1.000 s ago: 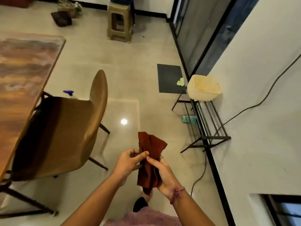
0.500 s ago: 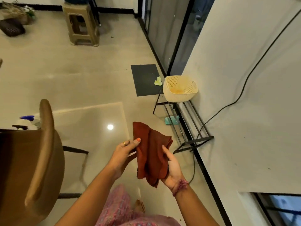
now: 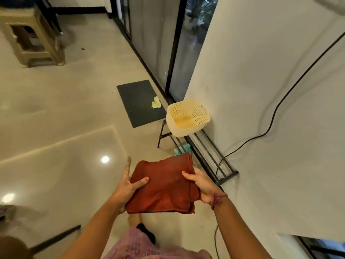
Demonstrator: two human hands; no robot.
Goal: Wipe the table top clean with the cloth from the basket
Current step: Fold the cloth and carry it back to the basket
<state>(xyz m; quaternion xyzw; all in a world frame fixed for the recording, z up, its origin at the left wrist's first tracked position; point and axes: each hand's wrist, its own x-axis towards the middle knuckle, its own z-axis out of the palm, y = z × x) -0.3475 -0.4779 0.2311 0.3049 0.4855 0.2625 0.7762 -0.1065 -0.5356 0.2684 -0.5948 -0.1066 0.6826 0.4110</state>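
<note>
A folded rust-red cloth (image 3: 164, 186) lies flat between my two hands at waist height. My left hand (image 3: 127, 186) holds its left edge, thumb on top and fingers underneath. My right hand (image 3: 201, 186) grips the right edge the same way, thumb pressed on the cloth. The cream plastic basket (image 3: 187, 117) stands with nothing in it on the near end of a black metal rack (image 3: 211, 156) by the wall, ahead and to the right. The table is out of view.
A dark floor mat (image 3: 140, 102) with a yellow-green scrap (image 3: 156, 105) lies by the glass door. A beige stool (image 3: 31, 38) stands far left. A black cable (image 3: 280, 107) runs down the white wall. A chair leg (image 3: 56, 238) shows at the bottom left.
The cloth went from hanging bunched and upright to lying flat and folded between both hands. The view turned right, away from the chair and table, and came closer to the basket.
</note>
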